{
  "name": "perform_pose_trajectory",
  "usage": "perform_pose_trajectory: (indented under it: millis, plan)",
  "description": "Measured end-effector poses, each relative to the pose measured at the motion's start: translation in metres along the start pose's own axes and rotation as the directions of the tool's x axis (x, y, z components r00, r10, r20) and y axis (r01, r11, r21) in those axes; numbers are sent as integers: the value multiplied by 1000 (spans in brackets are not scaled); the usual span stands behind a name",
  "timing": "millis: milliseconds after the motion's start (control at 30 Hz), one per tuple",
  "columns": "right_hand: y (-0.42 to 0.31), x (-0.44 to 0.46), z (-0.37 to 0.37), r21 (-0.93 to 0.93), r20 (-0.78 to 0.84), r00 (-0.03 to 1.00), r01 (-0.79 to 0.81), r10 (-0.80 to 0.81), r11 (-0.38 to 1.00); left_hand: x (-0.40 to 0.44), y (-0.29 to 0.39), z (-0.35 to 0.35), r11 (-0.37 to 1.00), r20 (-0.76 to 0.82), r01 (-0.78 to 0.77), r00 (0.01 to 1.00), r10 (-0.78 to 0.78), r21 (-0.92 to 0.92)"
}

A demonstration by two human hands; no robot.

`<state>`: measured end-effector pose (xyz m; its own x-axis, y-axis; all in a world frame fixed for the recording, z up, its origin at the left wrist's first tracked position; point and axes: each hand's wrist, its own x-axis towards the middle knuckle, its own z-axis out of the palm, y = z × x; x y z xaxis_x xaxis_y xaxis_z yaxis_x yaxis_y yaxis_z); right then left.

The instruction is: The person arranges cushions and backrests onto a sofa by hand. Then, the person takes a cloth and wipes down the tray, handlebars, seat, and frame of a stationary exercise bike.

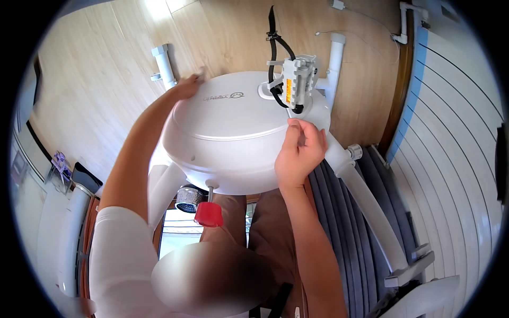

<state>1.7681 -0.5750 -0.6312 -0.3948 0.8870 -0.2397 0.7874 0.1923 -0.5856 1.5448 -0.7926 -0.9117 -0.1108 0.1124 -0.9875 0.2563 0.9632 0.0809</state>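
A white exercise bike (233, 119) fills the middle of the view, its rounded casing turned toward me. On the casing's upper right is a grey pedal (301, 79) with an orange reflector and a black strap (273, 50). Just below that pedal, my right hand (301, 151) is closed in a pinch on a thin metal rod (289, 113), mostly hidden by the fingers. My left hand (186, 87) lies against the casing's far left edge, fingers stretched out and slightly blurred. A red knob (209, 213) on a metal stem sticks out of the casing's near side.
White tubular legs (371, 212) of the bike spread to the right, and a foot tube (164, 63) stands at the upper left. Dark grey pleated fabric (339, 222) hangs at the right. A cable with a white plug (338, 5) lies on the wooden floor (228, 32).
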Motion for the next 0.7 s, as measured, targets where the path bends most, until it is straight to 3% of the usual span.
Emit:
perform_pose_trajectory:
  millis: [33,133,200,233,367,433,467,533,567,667,700]
  plan:
    - [0,1,0,-5,-1,1000,1,-1,1000,26,-54,8,907,32,-316,947,320,279]
    - [-2,1,-1,-13,-2,1000,0,0,1000,-35,-36,4,993,-110,-46,993,35,-104]
    - [-1,0,0,-10,-8,1000,-8,8,1000,-92,19,0,993,-197,-107,974,116,52]
    - [-1,0,1,4,-23,1000,2,-2,1000,-106,38,3,967,-163,-219,957,239,131]
    - [4,-3,0,66,-80,997,15,-10,998,-192,137,15,788,-124,-615,780,613,30]
    - [2,-3,-1,123,-146,988,69,-50,990,-233,172,17,718,-115,-684,730,674,-129]
    - [1,-5,-2,194,-164,986,30,2,981,-247,182,20,664,-132,-713,698,704,-223]
    - [0,-7,-6,331,-185,977,-38,104,943,-267,191,25,574,-177,-799,601,780,-179]
    - [7,-7,-7,363,-201,978,23,55,931,-275,195,28,526,-197,-836,548,813,-156]
    - [10,-11,-16,418,-228,966,-13,118,909,-293,207,42,455,-268,-889,452,851,-57]
    - [20,-18,-21,400,-155,982,-37,107,916,-296,213,44,447,-270,-894,437,858,-28]
